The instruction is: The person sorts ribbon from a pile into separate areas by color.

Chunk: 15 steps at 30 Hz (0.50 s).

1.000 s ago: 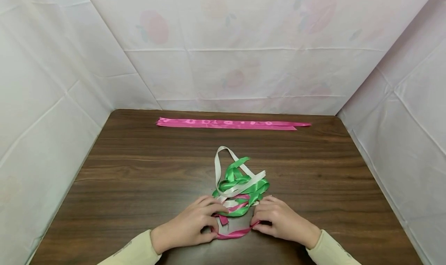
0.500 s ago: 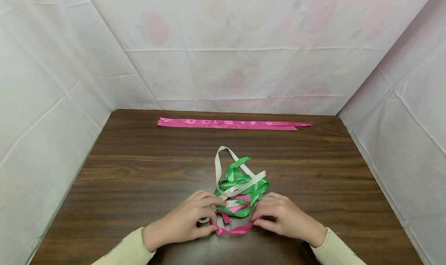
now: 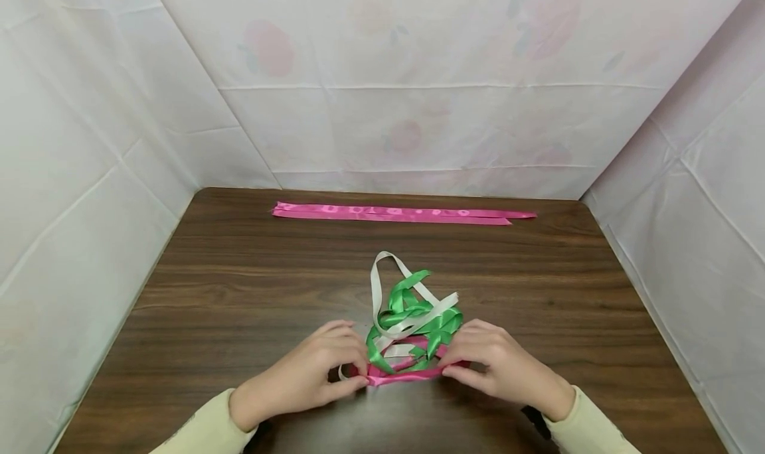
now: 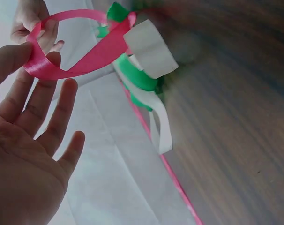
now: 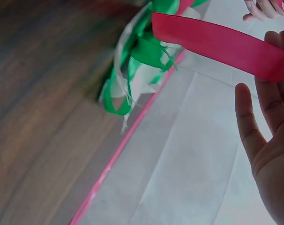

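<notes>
My left hand (image 3: 307, 369) pinches a pink satin ribbon (image 4: 97, 54) between thumb and fingertips. Opposite it, my right hand (image 3: 499, 364) grips the same ribbon with thumb and fingers, and the stretch between them runs nearly straight across. In both wrist views the ribbon curves up off the tabletop, with its other parts running into the tangle. Just beyond the hands lies a loose heap of green ribbon (image 3: 443, 324) and white ribbon (image 3: 374, 288), with bits of pink showing among them. A white loop sticks out at the heap's far side.
Two pink ribbon lengths (image 3: 388, 214) lie side by side along the far edge of the dark wooden table (image 3: 239, 288). Pale printed cloth (image 3: 335, 129) hangs behind the table and along both sides.
Both hands have moved apart and slightly away from the table's front, drawing the pink stretch straighter and up against the near side of the heap. The ribbons at the far edge stay put.
</notes>
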Each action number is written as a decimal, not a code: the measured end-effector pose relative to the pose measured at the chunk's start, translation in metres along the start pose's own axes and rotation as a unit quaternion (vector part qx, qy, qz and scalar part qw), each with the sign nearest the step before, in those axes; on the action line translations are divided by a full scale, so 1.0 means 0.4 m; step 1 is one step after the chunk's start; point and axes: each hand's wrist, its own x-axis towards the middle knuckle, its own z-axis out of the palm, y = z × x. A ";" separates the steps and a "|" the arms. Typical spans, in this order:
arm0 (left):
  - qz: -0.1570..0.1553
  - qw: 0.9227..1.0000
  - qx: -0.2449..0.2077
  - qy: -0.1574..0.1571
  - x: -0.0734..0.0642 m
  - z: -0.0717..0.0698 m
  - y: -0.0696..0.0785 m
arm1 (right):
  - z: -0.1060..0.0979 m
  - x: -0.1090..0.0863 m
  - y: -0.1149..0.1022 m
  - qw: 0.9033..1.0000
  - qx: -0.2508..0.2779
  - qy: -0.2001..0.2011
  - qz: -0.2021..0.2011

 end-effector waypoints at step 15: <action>0.028 0.999 0.002 0.039 0.013 -0.044 -0.010 | -0.050 0.023 -0.005 0.999 0.005 0.033 0.000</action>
